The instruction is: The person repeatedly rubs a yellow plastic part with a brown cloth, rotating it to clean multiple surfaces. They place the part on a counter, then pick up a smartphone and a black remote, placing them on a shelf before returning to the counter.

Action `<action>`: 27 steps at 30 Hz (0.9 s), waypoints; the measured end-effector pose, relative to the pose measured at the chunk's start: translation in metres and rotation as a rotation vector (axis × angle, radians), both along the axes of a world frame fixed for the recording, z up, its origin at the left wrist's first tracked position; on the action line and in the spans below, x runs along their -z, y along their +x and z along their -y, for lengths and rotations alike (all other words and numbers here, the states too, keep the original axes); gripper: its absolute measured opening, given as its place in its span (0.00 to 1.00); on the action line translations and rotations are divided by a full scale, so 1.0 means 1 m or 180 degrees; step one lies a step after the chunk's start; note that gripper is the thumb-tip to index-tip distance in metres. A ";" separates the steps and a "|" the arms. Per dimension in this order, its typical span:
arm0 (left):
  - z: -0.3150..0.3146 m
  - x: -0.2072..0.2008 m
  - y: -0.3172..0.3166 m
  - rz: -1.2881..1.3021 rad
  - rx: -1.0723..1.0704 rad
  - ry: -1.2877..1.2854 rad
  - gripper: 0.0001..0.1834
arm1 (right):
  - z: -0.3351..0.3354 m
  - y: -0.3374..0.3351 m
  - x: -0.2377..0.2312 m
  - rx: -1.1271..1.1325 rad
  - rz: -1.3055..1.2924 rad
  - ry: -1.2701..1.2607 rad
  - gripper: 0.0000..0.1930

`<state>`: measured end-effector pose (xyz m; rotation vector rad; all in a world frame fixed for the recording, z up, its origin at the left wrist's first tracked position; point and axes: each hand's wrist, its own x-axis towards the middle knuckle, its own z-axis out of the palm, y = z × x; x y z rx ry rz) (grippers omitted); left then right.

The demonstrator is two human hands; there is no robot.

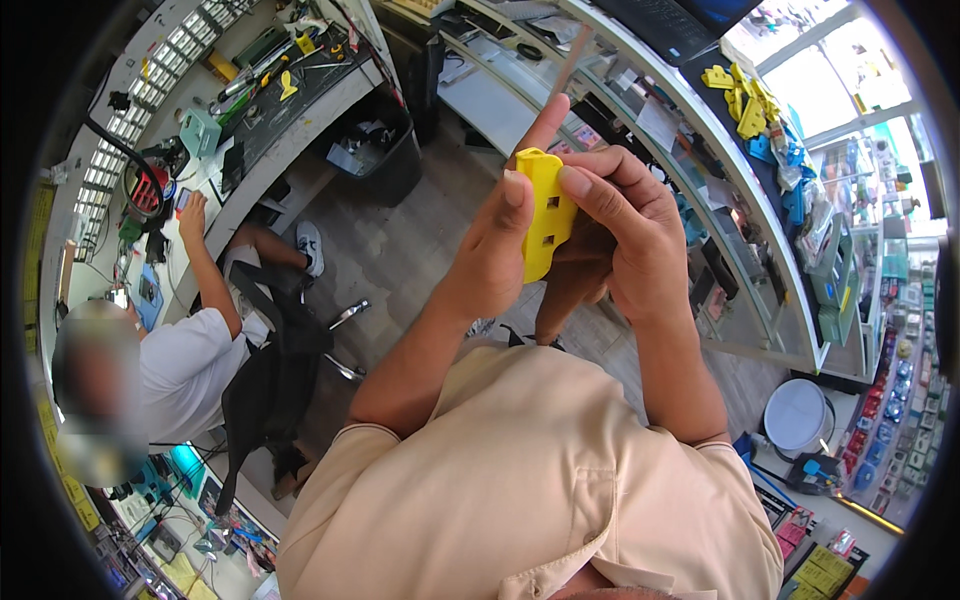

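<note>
Between my two hands, held up in front of my chest, is a yellow plastic piece [546, 215] with two small square holes in its face. My left hand [492, 235] grips its left side, the thumb against the edge and the index finger stretched out past its top. On the other side my right hand [640, 225] pinches the upper right edge between thumb and fingers. Part of the piece's right side is hidden by my right thumb and fingers.
Right of me, a glass display counter [740, 240] bears a pile of yellow plastic pieces [745, 100], blue ones [790, 190] and a laptop [670, 30]. At left, a seated co-worker [190, 365] works at a bench. A black bin [385, 165] stands under a tool-strewn table [300, 100].
</note>
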<state>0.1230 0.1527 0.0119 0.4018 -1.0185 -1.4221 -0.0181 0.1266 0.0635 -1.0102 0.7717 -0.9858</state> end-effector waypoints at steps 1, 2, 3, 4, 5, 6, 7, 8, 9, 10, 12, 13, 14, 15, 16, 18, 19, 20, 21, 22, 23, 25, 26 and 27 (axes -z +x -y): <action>-0.002 0.001 0.001 0.0011 -0.0020 -0.0007 0.50 | 0.000 0.000 0.001 -0.0023 -0.0035 -0.0003 0.10; -0.003 0.002 0.002 0.0023 -0.0039 -0.0014 0.49 | 0.000 0.003 0.001 -0.0042 -0.0053 -0.0023 0.10; -0.004 0.002 0.004 0.0070 -0.0084 -0.0038 0.49 | -0.001 0.006 -0.001 -0.0049 -0.0068 -0.0045 0.10; -0.004 0.003 0.005 0.0118 -0.0126 -0.0061 0.49 | -0.002 0.008 -0.001 -0.0053 -0.0083 -0.0067 0.10; -0.005 0.004 0.006 0.0167 -0.0167 -0.0085 0.48 | -0.001 0.009 -0.001 -0.0076 -0.0116 -0.0059 0.10; -0.005 0.005 0.008 0.0275 -0.0238 -0.0118 0.48 | 0.000 0.010 -0.001 -0.0098 -0.0145 -0.0057 0.10; -0.005 0.006 0.010 0.0383 -0.0307 -0.0151 0.48 | 0.001 0.010 0.000 -0.0117 -0.0175 -0.0055 0.10; -0.006 0.007 0.011 0.0491 -0.0374 -0.0185 0.48 | 0.001 0.011 0.001 -0.0114 -0.0185 -0.0097 0.10; -0.006 0.007 0.011 0.0499 -0.0390 -0.0180 0.48 | 0.002 0.013 0.001 -0.0108 -0.0201 -0.0141 0.11; -0.007 0.006 0.010 0.0506 -0.0403 -0.0176 0.48 | 0.003 0.014 0.002 -0.0099 -0.0217 -0.0186 0.11; -0.008 0.004 0.010 0.0339 -0.0336 -0.0120 0.48 | 0.005 0.017 0.004 -0.0144 -0.0247 -0.0210 0.11; -0.008 0.004 0.010 0.0163 -0.0257 -0.0067 0.49 | 0.005 0.018 0.004 -0.0166 -0.0260 -0.0222 0.11; -0.008 0.003 0.010 -0.0012 -0.0178 -0.0013 0.49 | 0.004 0.017 0.004 -0.0191 -0.0205 -0.0172 0.11; -0.008 0.002 0.010 -0.0057 -0.0159 -0.0008 0.49 | 0.004 0.015 0.002 -0.0212 -0.0155 -0.0126 0.11; -0.009 0.000 0.008 -0.0102 -0.0139 -0.0001 0.49 | 0.004 0.014 0.001 -0.0233 -0.0105 -0.0080 0.11; -0.009 -0.002 0.007 -0.0127 -0.0121 0.0011 0.49 | 0.004 0.010 0.000 -0.0249 -0.0070 -0.0079 0.10; -0.009 -0.003 0.007 -0.0108 -0.0121 0.0016 0.50 | 0.004 0.008 -0.001 -0.0254 -0.0053 -0.0078 0.10; -0.009 -0.004 0.006 -0.0090 -0.0121 0.0022 0.50 | 0.004 0.008 0.000 -0.0258 -0.0080 -0.0117 0.10; -0.009 -0.004 0.005 -0.0043 -0.0161 0.0033 0.50 | 0.005 0.008 0.000 -0.0258 -0.0101 -0.0155 0.10; -0.009 -0.004 0.004 0.0004 -0.0200 0.0043 0.50 | 0.006 0.008 0.001 -0.0257 -0.0124 -0.0193 0.10; -0.009 -0.004 0.003 0.0051 -0.0240 0.0053 0.50 | 0.006 0.009 0.000 -0.0264 -0.0153 -0.0196 0.10; -0.007 -0.001 0.007 0.0281 -0.0303 -0.0005 0.51 | 0.007 0.010 -0.003 -0.0295 -0.0217 -0.0204 0.10; -0.007 0.001 0.008 0.0396 -0.0336 -0.0034 0.51 | 0.007 0.009 -0.004 -0.0300 -0.0184 -0.0172 0.10; -0.007 0.000 0.007 0.0339 -0.0291 -0.0052 0.51 | 0.006 0.009 -0.005 -0.0314 -0.0155 -0.0144 0.10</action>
